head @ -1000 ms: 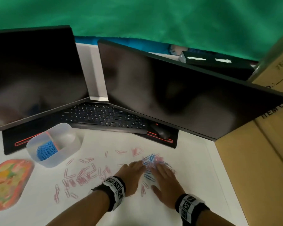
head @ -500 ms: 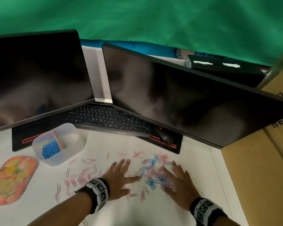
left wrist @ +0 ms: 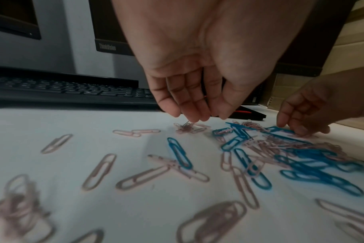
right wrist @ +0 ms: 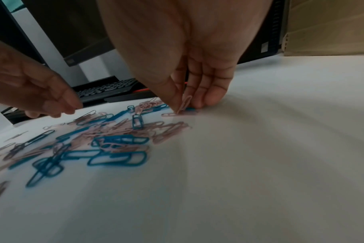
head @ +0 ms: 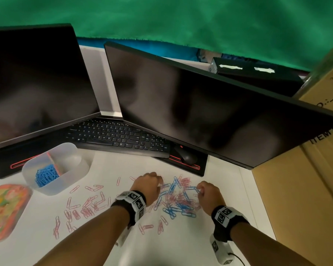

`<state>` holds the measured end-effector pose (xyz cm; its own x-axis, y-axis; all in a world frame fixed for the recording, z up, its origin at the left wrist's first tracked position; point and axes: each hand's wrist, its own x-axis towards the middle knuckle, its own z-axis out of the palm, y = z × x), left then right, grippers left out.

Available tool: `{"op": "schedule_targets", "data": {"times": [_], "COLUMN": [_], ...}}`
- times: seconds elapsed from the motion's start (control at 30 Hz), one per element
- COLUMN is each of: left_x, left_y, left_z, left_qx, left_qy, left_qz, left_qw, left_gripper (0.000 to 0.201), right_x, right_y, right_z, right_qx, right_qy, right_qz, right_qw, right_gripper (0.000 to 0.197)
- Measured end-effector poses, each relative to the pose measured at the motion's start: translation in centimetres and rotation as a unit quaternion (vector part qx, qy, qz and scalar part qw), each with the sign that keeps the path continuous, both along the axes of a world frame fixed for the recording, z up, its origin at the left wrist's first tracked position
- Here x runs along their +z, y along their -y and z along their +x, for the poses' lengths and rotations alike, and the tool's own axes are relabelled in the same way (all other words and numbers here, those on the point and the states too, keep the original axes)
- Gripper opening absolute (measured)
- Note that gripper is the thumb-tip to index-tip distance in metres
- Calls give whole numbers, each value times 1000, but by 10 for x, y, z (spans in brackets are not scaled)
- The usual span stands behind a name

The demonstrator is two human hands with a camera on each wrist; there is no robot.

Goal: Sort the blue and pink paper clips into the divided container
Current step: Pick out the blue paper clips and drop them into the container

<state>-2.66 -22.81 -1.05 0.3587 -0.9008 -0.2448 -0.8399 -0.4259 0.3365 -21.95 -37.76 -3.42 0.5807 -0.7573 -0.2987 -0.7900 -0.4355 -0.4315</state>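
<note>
A mixed pile of blue and pink paper clips (head: 179,200) lies on the white desk between my hands. More pink clips (head: 88,205) are scattered to its left. The clear divided container (head: 79,169) stands at the far left, with blue clips (head: 46,174) in its left compartment. My left hand (head: 156,184) points down at the pile's far left edge, and its fingertips (left wrist: 194,118) pinch a pink clip (left wrist: 185,125) from a small cluster. My right hand (head: 199,191) is at the pile's far right edge, where thumb and finger pinch a pink clip (right wrist: 186,102) upright.
A black keyboard (head: 119,137) and mouse (head: 186,157) lie behind the clips under two dark monitors (head: 200,112). A cardboard box (head: 306,189) walls the right side. A colourful tray (head: 4,210) sits at the left edge.
Both hands lay flat with spread fingers on the pile, spreading it out. Now their fingers are drawn together at the pile's far edge, each pinching a pink clip.
</note>
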Motion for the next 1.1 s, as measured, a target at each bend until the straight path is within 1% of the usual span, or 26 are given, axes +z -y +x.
{"op": "schedule_targets", "data": {"times": [0.13, 0.27, 0.37, 0.43, 0.57, 0.63, 0.7, 0.77, 0.83, 0.9, 0.93, 1.03, 1.1], "left_x": [-3, -6, -9, -10, -10, -9, -7, -4, -1, 1, 1, 2, 2], "left_y": [17, 31, 40, 43, 46, 46, 45, 41, 37, 32, 30, 22, 18], "left_z": [-1, -7, -12, -15, -17, -17, -15, -14, -12, -10, -9, -5, 0], "left_qx": [13, -8, -17, -9, 10, 19, 30, 54, 85, 114, 130, 188, 228], "left_qy": [0, 15, 26, 24, 17, 6, -13, -46, -89, -135, -160, -226, -266], "left_qz": [30, 55, 78, 98, 125, 129, 131, 125, 103, 69, 47, -15, -50], "left_qw": [999, 998, 996, 995, 992, 991, 991, 990, 987, 982, 977, 956, 935], "left_gripper": [28, 25, 26, 28, 28, 28, 27, 24, 14, 4, 5, 14, 17], "right_x": [3, 4, 3, 3, 3, 4, 5, 7, 9, 13, 14, 19, 24], "right_y": [-2, -2, -2, -2, -2, -2, -2, -1, -2, -3, -3, -4, -6], "right_z": [0, -4, -7, -8, -9, -11, -11, -11, -11, -10, -10, -8, -7], "right_qx": [4, 19, 33, 44, 64, 67, 64, 57, 47, 29, 15, -35, -75], "right_qy": [-28, -50, -51, -54, -58, -53, -38, -6, 30, 63, 81, 142, 177], "right_qz": [30, 56, 72, 73, 60, 60, 71, 80, 86, 114, 138, 239, 307], "right_qw": [999, 997, 996, 995, 994, 995, 995, 995, 995, 991, 987, 960, 932], "right_gripper": [14, 16, 14, 13, 3, 5, 10, 9, 7, 9, 10, 10, 3]}}
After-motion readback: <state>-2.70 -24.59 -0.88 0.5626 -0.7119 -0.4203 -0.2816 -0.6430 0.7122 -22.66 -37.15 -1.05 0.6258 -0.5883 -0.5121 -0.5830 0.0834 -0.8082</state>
